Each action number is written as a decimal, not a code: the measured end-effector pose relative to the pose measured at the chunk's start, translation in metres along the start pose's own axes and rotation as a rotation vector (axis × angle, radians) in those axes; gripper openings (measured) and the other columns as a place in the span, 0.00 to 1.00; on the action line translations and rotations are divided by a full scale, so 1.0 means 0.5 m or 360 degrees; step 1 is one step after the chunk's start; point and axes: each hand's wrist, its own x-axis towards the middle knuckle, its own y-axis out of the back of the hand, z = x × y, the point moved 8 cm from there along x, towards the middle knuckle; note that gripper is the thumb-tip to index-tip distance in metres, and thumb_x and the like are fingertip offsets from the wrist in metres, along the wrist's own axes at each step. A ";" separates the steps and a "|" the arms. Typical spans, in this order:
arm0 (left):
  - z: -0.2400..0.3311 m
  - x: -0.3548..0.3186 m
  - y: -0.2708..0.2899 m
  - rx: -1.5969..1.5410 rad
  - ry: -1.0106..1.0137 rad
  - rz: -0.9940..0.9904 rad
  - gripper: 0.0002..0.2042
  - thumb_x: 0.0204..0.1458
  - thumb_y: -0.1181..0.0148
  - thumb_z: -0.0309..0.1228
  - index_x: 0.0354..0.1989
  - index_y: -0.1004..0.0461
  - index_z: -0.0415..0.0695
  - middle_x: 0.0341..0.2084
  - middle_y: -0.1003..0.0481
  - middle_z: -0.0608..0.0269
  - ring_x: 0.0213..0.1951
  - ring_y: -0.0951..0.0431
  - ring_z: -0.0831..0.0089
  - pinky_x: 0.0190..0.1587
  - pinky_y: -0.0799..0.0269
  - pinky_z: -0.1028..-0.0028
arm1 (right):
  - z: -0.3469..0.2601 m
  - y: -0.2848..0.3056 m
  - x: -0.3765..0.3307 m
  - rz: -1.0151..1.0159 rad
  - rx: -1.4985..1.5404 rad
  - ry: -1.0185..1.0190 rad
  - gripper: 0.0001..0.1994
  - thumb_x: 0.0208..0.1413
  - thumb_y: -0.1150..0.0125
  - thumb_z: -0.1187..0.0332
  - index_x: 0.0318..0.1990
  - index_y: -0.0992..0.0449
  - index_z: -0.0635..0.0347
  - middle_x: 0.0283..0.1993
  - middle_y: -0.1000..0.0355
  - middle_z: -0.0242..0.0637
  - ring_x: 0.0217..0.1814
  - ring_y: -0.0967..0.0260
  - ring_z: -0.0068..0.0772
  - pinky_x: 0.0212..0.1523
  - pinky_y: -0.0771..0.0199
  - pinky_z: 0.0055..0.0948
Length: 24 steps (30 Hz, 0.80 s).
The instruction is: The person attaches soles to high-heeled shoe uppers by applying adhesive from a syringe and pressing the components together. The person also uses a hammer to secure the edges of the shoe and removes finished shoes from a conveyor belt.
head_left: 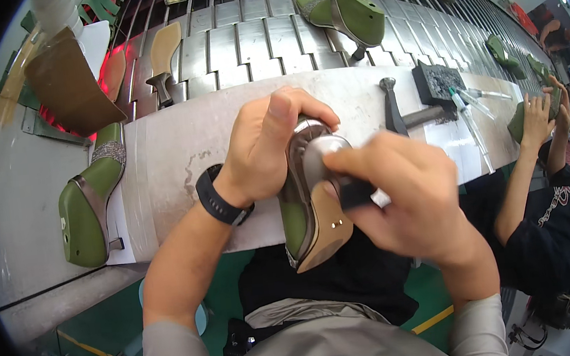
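Note:
My left hand (273, 134) is wrapped around the heel end of a green high-heeled shoe (295, 225), tilted so its underside shows. A tan sole (332, 225) lies along that underside, its toe end toward my body. My right hand (404, 186), blurred, is closed on a rounded, shiny metal tool (323, 154) with a dark part below the fingers. The tool is over the shoe's heel area; its exact kind is hard to make out, and whether it touches the shoe is unclear.
A hammer (393, 107), a black block (438, 82) and syringes (474, 123) lie on the bench. Green shoes stand at left (84, 216) and on the slatted conveyor (351, 18), beside a tan heeled sole (164, 55). A co-worker's hands (539, 116) hold a green shoe at right.

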 end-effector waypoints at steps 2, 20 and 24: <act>-0.006 -0.003 0.003 -0.0008 0.0019 0.0025 0.51 0.70 0.80 0.70 0.40 0.17 0.33 0.38 0.18 0.52 0.43 0.19 0.65 0.51 0.26 0.67 | -0.013 0.006 -0.014 0.0154 -0.0079 0.0184 0.22 0.35 0.28 0.78 0.45 0.17 0.67 0.29 0.28 0.36 0.24 0.29 0.37 0.24 0.29 0.33; -0.010 0.003 0.002 0.0072 -0.0004 -0.0082 0.52 0.67 0.82 0.73 0.41 0.17 0.36 0.38 0.18 0.54 0.42 0.22 0.66 0.49 0.27 0.67 | 0.025 -0.045 -0.028 0.0412 -0.0197 0.0466 0.23 0.34 0.28 0.74 0.45 0.15 0.70 0.32 0.26 0.34 0.26 0.29 0.31 0.25 0.30 0.29; -0.005 -0.002 0.009 -0.0031 -0.0052 -0.0040 0.33 0.71 0.56 0.57 0.41 0.17 0.36 0.38 0.18 0.54 0.42 0.22 0.67 0.50 0.27 0.68 | 0.020 -0.039 -0.021 0.0369 -0.0299 0.0465 0.20 0.37 0.29 0.74 0.44 0.15 0.66 0.30 0.28 0.30 0.25 0.32 0.29 0.23 0.38 0.30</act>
